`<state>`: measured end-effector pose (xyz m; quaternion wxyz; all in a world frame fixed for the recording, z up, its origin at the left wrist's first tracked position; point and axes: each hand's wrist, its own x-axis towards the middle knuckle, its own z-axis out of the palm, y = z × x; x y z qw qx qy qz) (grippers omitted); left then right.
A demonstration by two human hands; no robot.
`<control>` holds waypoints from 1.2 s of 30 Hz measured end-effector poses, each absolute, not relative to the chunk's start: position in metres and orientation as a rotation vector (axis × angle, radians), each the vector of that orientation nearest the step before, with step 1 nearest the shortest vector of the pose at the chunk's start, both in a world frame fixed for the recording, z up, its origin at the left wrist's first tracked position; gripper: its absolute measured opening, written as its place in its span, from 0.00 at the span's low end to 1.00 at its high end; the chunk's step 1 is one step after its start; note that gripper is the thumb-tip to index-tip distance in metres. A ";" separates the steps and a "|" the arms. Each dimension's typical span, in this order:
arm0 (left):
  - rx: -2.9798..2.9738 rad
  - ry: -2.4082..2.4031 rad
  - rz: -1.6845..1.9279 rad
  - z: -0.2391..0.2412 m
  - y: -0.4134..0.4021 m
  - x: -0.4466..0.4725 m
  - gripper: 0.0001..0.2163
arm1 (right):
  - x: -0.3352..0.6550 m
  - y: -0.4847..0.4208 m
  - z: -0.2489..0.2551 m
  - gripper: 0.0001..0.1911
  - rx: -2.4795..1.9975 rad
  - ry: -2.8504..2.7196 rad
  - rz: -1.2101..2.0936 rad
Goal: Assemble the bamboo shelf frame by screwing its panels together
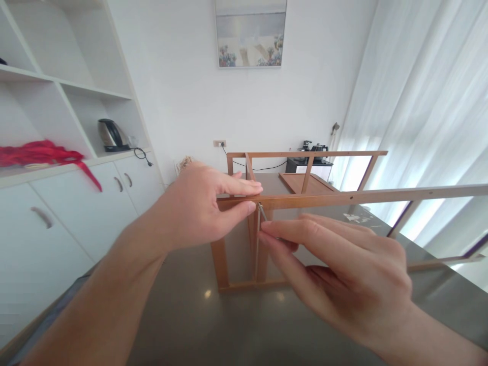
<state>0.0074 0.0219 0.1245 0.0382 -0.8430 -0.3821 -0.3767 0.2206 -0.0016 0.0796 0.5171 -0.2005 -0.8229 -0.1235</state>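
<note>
A brown wooden frame [312, 200] stands on the grey tabletop, its long top rail running off to the right. My left hand [198, 203] holds the rail's left end, fingers laid over the top and thumb against the front face. Between the thumb and fingers of my right hand [335, 264] is a thin metal hex key [264, 213], mostly hidden by the fingers. Its tip meets the front of the joint where an upright [262, 254] joins the rail, just right of my left thumb. Dark holes dot the rail farther right.
Behind stands the frame's far rail [343, 153], with a brown panel [305, 183] lying near it. Small white scraps [358, 218] lie on the grey table [183, 315] at right. White cabinets [68, 203] with a kettle [111, 135] and red ribbon [41, 153] line the left.
</note>
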 end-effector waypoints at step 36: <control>-2.562 -1.297 -1.192 0.127 0.020 0.007 0.11 | 0.232 0.013 0.084 0.07 -0.464 -2.102 0.210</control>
